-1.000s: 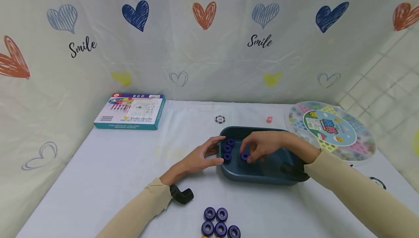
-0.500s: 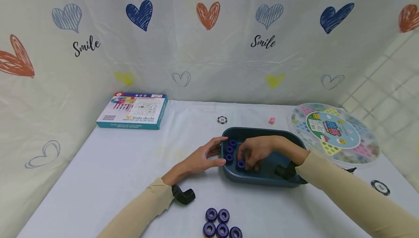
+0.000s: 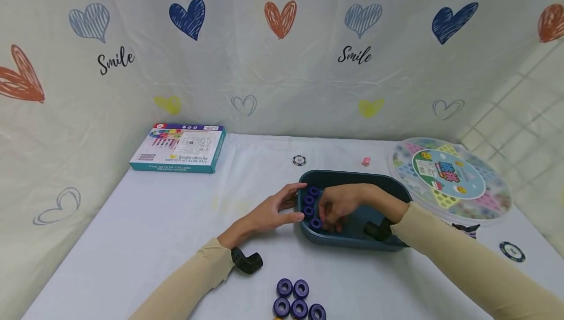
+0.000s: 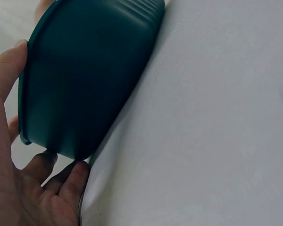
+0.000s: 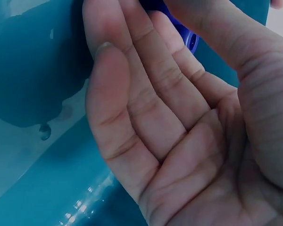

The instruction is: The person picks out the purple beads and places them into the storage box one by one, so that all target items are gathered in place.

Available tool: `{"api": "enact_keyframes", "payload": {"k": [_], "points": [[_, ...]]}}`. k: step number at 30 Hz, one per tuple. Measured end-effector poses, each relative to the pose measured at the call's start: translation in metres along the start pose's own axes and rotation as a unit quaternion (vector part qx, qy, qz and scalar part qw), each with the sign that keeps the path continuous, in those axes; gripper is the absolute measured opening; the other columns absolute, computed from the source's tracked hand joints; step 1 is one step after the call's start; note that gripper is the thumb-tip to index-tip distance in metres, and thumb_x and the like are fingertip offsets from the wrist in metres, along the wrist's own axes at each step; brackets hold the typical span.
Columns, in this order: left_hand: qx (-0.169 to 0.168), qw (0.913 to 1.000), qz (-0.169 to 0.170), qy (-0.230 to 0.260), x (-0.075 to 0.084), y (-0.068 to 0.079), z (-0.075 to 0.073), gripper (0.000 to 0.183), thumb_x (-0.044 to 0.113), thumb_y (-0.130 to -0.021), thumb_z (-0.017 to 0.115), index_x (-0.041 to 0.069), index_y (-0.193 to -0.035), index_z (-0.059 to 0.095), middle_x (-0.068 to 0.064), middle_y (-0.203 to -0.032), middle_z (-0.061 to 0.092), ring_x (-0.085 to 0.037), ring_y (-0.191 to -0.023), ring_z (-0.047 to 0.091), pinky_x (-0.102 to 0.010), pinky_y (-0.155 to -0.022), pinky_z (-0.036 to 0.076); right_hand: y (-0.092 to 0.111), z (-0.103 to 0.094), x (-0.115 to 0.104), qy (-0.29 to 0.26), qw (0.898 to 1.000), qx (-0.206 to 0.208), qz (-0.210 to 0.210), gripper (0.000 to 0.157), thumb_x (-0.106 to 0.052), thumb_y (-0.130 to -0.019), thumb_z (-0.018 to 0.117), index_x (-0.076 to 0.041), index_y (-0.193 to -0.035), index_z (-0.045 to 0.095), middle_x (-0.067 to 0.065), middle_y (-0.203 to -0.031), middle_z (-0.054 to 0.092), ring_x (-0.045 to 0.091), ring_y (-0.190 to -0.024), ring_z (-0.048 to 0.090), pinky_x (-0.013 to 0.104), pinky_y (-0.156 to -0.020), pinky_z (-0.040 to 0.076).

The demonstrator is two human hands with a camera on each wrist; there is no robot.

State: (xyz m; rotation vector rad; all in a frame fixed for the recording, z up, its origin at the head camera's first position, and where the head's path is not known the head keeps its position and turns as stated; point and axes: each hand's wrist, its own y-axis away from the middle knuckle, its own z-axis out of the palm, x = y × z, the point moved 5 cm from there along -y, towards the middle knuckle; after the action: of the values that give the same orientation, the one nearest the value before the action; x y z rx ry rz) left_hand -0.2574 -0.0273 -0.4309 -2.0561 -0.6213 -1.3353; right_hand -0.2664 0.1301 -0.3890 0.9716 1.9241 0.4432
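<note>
A dark teal plastic tub (image 3: 352,242) stands on the white-covered table. My left hand (image 3: 266,215) holds its left end; in the left wrist view the thumb (image 4: 12,63) lies at the rim and fingers press the end wall. Inside the tub, my right hand (image 3: 340,205) pinches a purple ring (image 3: 316,223) in the near left corner. Behind that ring, several other purple rings (image 3: 309,200) line the left wall. The right wrist view shows a bit of blue-purple ring (image 5: 192,42) beyond the curled fingers, mostly hidden.
Several more purple rings (image 3: 299,308) sit at the front edge of view. A flat box (image 3: 178,148) lies back left, a round game board (image 3: 449,178) back right. Two poker chips (image 3: 299,160) and a small pink piece (image 3: 366,162) are on the table.
My right hand has moved left and nearer inside the tub, bringing the ring from the middle to the left wall's row. My left hand keeps its place on the tub.
</note>
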Motion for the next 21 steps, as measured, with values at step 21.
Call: {"api": "enact_keyframes", "payload": {"k": [21], "points": [[-0.001,0.9999,-0.017,0.001,-0.001,0.001,-0.001,0.069,0.040,-0.085,0.059,0.023,-0.142,0.024,-0.007,-0.144,0.029,-0.020,-0.126,0.036,-0.037,-0.102,0.032,0.012,-0.008,-0.018,0.040,0.998,0.026,-0.049,0.011,-0.013,-0.087,0.057,-0.016,-0.089,0.068,-0.002,-0.079,0.065,0.015,-0.068,0.062,0.029,-0.060,0.052]]}}
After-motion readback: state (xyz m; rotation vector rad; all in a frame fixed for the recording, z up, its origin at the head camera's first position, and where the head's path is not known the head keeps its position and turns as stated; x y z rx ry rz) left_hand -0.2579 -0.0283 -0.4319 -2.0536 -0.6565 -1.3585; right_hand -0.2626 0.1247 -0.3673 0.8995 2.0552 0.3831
